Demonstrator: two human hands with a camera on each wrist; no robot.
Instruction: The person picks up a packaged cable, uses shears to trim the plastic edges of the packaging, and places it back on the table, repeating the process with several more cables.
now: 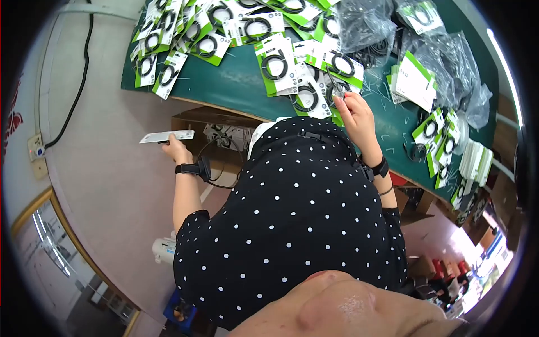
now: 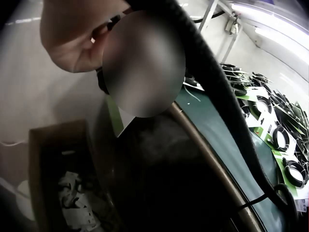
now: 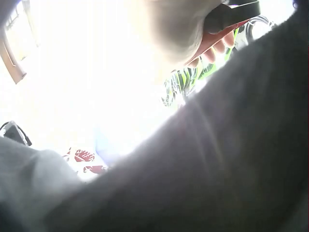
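Observation:
My left hand is out to the left of the table, gripping a white card pack between thumb and fingers. The pack lies nearly flat; in the left wrist view its green and white corner shows below the left hand, partly behind a blurred patch. My right hand is at the table's front edge, its fingers curled round a hand tool with thin metal ends. The right wrist view shows the tool's red and black handle. Carded black cables lie just beyond that hand.
Many more carded cables cover the green table. Clear plastic bags and a stack of white cards sit at the right. An open cardboard box stands below the table's left edge. A black cord hangs by the wall.

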